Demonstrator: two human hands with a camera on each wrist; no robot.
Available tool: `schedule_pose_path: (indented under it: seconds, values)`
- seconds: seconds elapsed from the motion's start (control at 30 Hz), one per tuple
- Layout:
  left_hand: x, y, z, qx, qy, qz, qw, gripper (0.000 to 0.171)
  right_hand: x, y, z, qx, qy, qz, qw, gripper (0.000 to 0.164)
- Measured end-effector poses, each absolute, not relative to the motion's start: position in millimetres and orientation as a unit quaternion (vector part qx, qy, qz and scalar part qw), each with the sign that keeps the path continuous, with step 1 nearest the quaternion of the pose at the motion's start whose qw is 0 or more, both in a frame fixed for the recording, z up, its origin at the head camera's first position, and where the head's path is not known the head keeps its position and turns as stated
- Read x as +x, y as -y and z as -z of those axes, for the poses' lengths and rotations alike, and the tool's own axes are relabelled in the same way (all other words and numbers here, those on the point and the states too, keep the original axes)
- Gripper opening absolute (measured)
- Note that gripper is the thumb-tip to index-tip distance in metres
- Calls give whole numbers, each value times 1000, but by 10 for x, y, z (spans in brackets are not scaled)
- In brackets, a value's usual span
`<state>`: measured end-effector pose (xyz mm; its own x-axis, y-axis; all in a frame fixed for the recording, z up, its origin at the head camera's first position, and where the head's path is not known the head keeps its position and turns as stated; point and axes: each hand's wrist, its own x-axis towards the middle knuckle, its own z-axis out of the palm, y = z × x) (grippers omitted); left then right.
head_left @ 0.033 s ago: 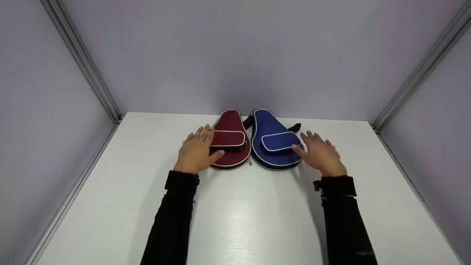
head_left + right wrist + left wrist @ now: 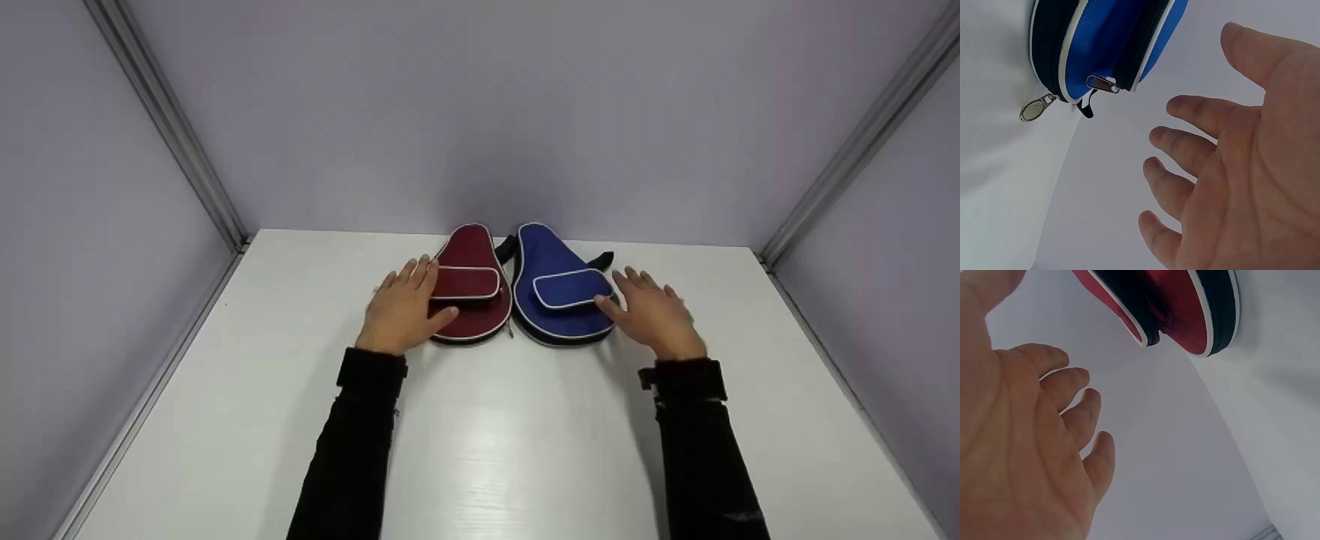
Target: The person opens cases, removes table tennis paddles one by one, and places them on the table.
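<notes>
Two zippered table tennis bat cases lie side by side against the back wall, narrow ends toward it. On the left is the dark red case (image 2: 472,244) with white piping and a small front pocket. The matching blue case (image 2: 540,247) lies to its right. My left hand (image 2: 397,315), palm down, overlaps the red case's left edge in the head view. In the left wrist view its loosely bent fingers hold nothing. My right hand (image 2: 656,315) hovers by the blue case's right edge, thumb overlapping its pocket. The right wrist view shows its palm bare and fingers apart.
A white table (image 2: 480,450) carries both cases, with grey panel walls (image 2: 495,112) at the back and sides. Black straps (image 2: 602,259) stick out beside the cases. Metal zip pulls (image 2: 1033,109) hang from the blue case.
</notes>
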<state>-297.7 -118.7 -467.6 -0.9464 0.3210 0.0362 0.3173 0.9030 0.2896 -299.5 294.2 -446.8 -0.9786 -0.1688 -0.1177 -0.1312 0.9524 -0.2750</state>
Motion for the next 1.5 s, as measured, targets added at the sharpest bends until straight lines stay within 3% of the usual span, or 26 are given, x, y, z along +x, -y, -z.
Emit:
schedule_pose_path:
  seconds: [0.43, 1.03, 1.5]
  values:
    - [-3072, 1002, 4904, 196, -974, -104, 30, 91, -3048, -2838, 4456, -81, -985, 135, 64, 83]
    - [-2996, 993, 4846, 147, -982, -119, 19, 88, -3002, -2368, 4448, -180, -966, 186, -24, 59]
    - [-3082, 860, 4978, 206, -971, -117, 6, 86, -2946, -2095, 4598, -231, -960, 154, -25, 56]
